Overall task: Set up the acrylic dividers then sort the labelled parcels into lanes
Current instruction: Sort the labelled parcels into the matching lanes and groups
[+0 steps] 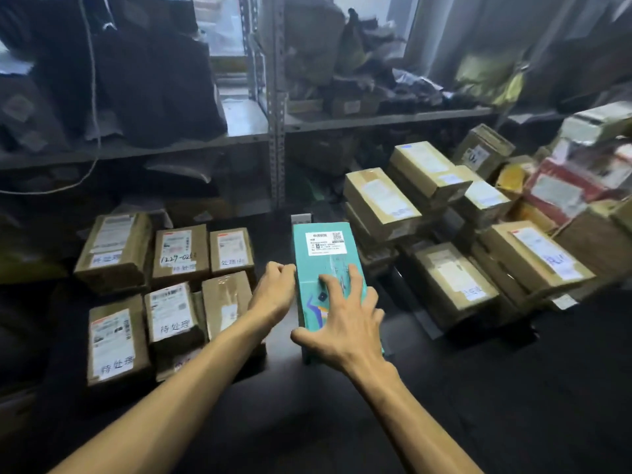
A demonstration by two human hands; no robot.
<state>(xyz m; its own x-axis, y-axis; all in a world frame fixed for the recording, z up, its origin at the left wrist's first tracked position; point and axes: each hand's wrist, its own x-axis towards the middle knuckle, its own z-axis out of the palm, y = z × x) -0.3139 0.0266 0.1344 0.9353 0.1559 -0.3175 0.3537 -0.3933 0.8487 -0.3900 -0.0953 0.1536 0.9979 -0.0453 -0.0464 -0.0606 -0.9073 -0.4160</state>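
Teal parcel (323, 268) lies lengthwise on the dark surface (461, 405), in the gap between the brown boxes (181, 254) on the left and the stack (379, 203) on the right, and both my hands are on it. My right fingers (355, 285) are splayed flat on its top with the thumb along the near left corner, so the right hand (345, 326) presses rather than grips. My left fingers are curled against its left edge, and I cannot tell whether the left hand (273, 292) pinches that edge or only pushes on it. I judge the step to be squaring this one into its lane. To do it well I'd keep the palm low and slide, not lift, steering with the left knuckles until the long sides run parallel to the neighbours, and leave the white label (326, 241) uncovered. It is a long, narrow carton of smooth printed card with glossy tape across the middle, likely slick under a flat hand. The brown boxes are matte, taped card with handwritten stickers, set close in two rows. Just past the far end stands a small clear plate (301, 218), possibly a divider. Behind, a metal shelf (376, 119) holds dark bags.
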